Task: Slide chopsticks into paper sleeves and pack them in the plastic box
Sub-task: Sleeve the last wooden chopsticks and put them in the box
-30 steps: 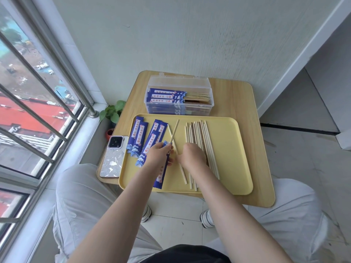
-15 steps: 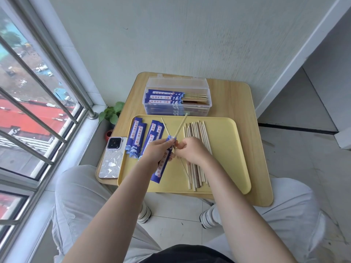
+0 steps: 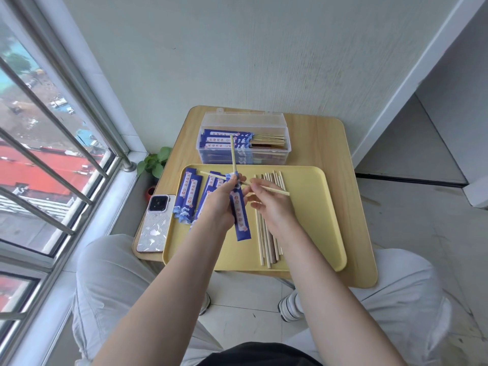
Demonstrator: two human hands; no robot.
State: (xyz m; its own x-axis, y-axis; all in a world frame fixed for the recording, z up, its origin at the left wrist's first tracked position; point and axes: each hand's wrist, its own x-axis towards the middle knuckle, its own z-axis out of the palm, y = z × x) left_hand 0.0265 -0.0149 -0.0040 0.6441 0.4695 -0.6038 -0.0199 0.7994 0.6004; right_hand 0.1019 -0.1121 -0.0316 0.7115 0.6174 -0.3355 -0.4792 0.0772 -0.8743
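Blue paper sleeve (image 3: 239, 217), thin and floppy, pinched near its mouth by left hand (image 3: 220, 204); right hand (image 3: 269, 204) pinching stiff, light bamboo chopstick (image 3: 266, 188) mid-shaft.

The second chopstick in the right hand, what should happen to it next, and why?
Probably turn it to line up with the first chopstick and aim its tip at the sleeve's mouth. The right hand pinches the second chopstick crosswise, while the left hand holds the blue sleeve with one stick already in.
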